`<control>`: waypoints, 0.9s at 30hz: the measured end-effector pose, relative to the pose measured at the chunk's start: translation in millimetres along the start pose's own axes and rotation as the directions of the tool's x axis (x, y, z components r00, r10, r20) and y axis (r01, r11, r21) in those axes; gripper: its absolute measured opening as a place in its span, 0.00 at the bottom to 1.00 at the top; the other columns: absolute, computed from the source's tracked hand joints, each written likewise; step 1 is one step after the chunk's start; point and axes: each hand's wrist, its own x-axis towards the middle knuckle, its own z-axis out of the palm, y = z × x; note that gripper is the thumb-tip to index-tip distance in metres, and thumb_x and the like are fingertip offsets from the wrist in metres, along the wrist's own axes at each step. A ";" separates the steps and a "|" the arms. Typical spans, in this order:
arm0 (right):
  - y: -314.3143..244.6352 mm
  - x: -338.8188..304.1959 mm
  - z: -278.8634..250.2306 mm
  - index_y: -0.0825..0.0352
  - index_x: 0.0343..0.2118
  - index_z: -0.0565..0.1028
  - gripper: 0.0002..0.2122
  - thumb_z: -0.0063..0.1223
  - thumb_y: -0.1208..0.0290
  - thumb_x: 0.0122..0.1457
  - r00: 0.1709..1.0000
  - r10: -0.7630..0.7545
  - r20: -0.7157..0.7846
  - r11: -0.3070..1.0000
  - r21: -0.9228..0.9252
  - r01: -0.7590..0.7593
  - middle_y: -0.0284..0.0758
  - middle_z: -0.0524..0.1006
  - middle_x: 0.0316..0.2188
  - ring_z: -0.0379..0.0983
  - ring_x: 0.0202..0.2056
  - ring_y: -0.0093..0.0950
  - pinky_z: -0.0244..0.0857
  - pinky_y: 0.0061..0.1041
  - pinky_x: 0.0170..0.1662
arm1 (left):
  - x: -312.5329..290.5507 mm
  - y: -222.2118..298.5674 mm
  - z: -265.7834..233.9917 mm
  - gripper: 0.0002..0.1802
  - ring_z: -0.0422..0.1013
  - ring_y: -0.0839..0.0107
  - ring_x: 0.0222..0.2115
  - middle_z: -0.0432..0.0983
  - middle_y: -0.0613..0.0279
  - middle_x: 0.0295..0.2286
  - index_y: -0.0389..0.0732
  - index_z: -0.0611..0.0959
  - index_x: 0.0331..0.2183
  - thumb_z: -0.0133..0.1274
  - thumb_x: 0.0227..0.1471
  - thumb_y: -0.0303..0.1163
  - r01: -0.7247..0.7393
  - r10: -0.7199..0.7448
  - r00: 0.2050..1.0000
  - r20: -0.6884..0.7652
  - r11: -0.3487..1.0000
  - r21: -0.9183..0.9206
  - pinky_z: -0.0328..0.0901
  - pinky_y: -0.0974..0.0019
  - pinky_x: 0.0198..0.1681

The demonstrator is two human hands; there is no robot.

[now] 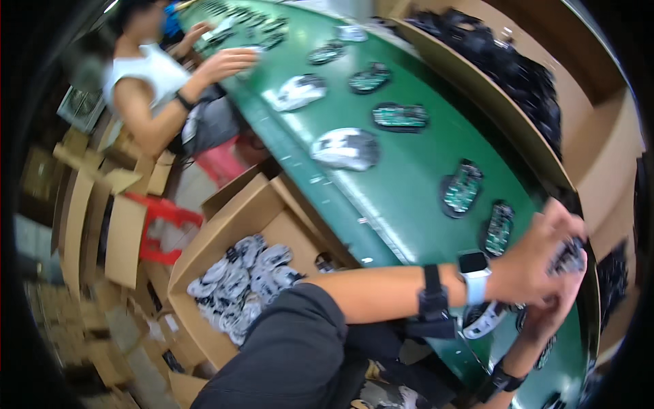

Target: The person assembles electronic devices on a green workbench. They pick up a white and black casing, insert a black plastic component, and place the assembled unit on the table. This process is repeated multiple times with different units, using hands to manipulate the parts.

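Observation:
My left hand [528,255], with a watch on its wrist, reaches across the right side of the green conveyor belt [415,180]. My right hand [555,303] is just below it, close to the belt's far edge. Between them is a small grey and dark piece [567,257], blurred, perhaps a mouse part; both hands close round it. Nearest my left hand lies a mouse base with a green circuit board [499,228], and another such mouse base [462,189] lies farther up. A pale mouse shell [484,319] sits beneath my left wrist, partly hidden.
More mouse bases [400,117] and wrapped pale mice [346,148] lie along the belt. A carton [194,320] of wrapped mice stands at its near side. Along the far side, a long cardboard box [579,123] holds black parts. A co-worker [153,88] sits at upper left, near red stools [160,225].

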 end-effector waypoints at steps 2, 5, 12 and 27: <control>-17.5 -16.7 6.9 0.68 0.62 0.66 0.33 0.64 0.55 0.58 0.998 0.003 0.070 1.000 -0.019 -0.002 0.46 0.68 0.61 0.68 0.59 0.36 0.65 0.37 0.62 | -6.1 50.0 2.5 0.32 0.62 0.51 0.44 0.62 0.50 0.40 0.43 0.75 0.45 0.67 0.35 0.35 -0.005 0.006 1.000 -0.015 1.000 0.018 0.59 0.51 0.51; -38.8 -62.6 5.1 0.68 0.62 0.67 0.36 0.65 0.51 0.57 0.983 -0.019 0.182 0.987 -0.151 0.047 0.45 0.70 0.58 0.70 0.56 0.35 0.65 0.36 0.60 | -46.0 111.7 -6.7 0.30 0.65 0.50 0.43 0.65 0.51 0.40 0.43 0.75 0.42 0.67 0.32 0.30 0.071 -0.075 0.991 -0.113 0.997 -0.034 0.60 0.51 0.49; -51.2 -185.7 -33.4 0.71 0.61 0.70 0.42 0.65 0.38 0.54 0.800 0.356 0.484 0.835 -0.549 -0.040 0.39 0.73 0.51 0.71 0.49 0.28 0.67 0.29 0.53 | -182.3 201.5 -51.8 0.23 0.78 0.60 0.44 0.80 0.54 0.40 0.37 0.79 0.38 0.72 0.41 0.32 0.448 -0.484 0.867 -0.117 0.860 -0.244 0.70 0.61 0.50; -78.6 -221.6 -23.5 0.71 0.47 0.79 0.30 0.81 0.61 0.41 0.905 -0.188 0.381 0.707 -0.587 0.394 0.39 0.81 0.37 0.76 0.36 0.36 0.71 0.32 0.40 | -205.9 193.8 -28.1 0.51 0.67 0.48 0.61 0.69 0.40 0.59 0.45 0.65 0.62 0.78 0.42 0.40 0.735 -0.709 0.649 0.276 0.490 -0.470 0.64 0.46 0.65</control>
